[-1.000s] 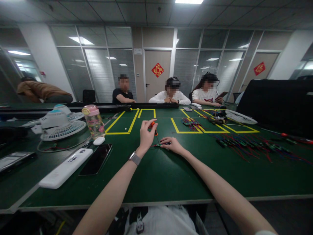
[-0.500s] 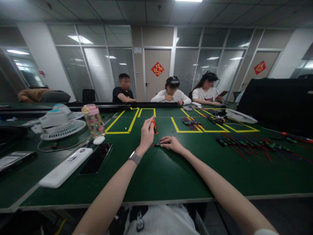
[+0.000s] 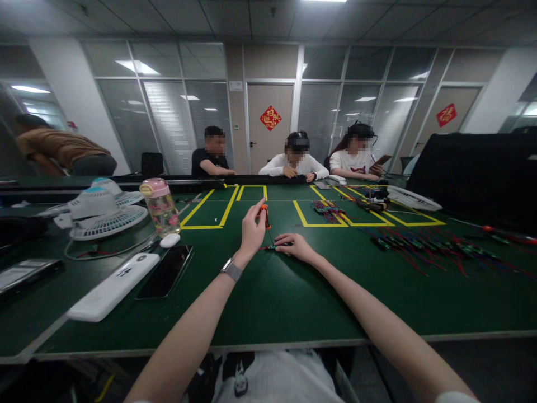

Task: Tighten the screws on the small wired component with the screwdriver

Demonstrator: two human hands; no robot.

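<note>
My left hand (image 3: 253,228) is closed around the orange-and-black handle of a screwdriver (image 3: 265,215), which stands nearly upright. Its thin shaft points down at a small green circuit board (image 3: 271,247) on the table; whether the tip touches is too small to tell. Short red wire shows at the board's left end. My right hand (image 3: 297,247) rests low on the table from the other side, its fingers closed on the board's right end and hiding part of it.
On the left lie a white power bank (image 3: 113,288), a black phone (image 3: 165,272), a bottle (image 3: 160,208) and a fan (image 3: 107,215). Wired circuit boards (image 3: 432,246) spread on the right, with another bunch (image 3: 329,210) near yellow tape. Several people sit or bend beyond the table.
The screwdriver handle looks slightly turned in my left hand. My right hand stays in place on the board. At far left, a bending person has shifted into fuller view.
</note>
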